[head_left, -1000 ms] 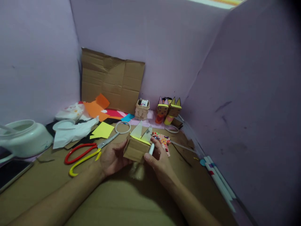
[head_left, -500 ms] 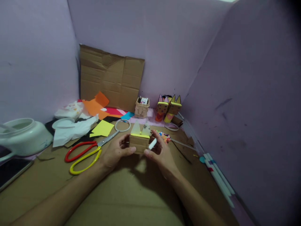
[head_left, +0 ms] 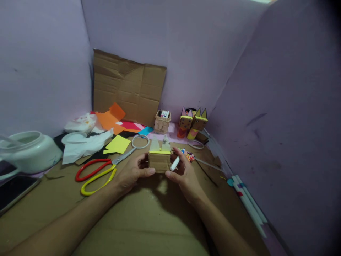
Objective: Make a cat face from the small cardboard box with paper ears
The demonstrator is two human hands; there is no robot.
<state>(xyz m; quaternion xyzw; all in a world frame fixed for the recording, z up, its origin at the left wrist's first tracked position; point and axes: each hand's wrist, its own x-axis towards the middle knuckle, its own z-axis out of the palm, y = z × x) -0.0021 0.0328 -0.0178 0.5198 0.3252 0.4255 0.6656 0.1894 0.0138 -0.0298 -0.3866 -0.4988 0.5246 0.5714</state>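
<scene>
A small cardboard box (head_left: 159, 163) with a yellow strip along its top edge and two pale pointed ears (head_left: 155, 144) is held up between both hands. My left hand (head_left: 132, 173) grips its left side, thumb on the front face. On the right side, my right hand (head_left: 186, 176) touches the lower corner with the thumb and also holds a white marker (head_left: 175, 163) that slants beside the box. Left of my hands lie large scissors (head_left: 114, 166) with one red and one yellow handle. Yellow paper (head_left: 118, 144) is just beyond them.
Two cardboard cat figures (head_left: 185, 122) and a marker holder (head_left: 162, 125) stand at the back. A white pot (head_left: 32, 156) and phone (head_left: 17, 192) are at the left. White paper tubes (head_left: 249, 202) lie right; a cardboard sheet (head_left: 128, 85) leans on the wall.
The whole view has shifted slightly, so things appear a little further right. Both hands still hold the box, and the marker's tip end sits slightly further from the box.
</scene>
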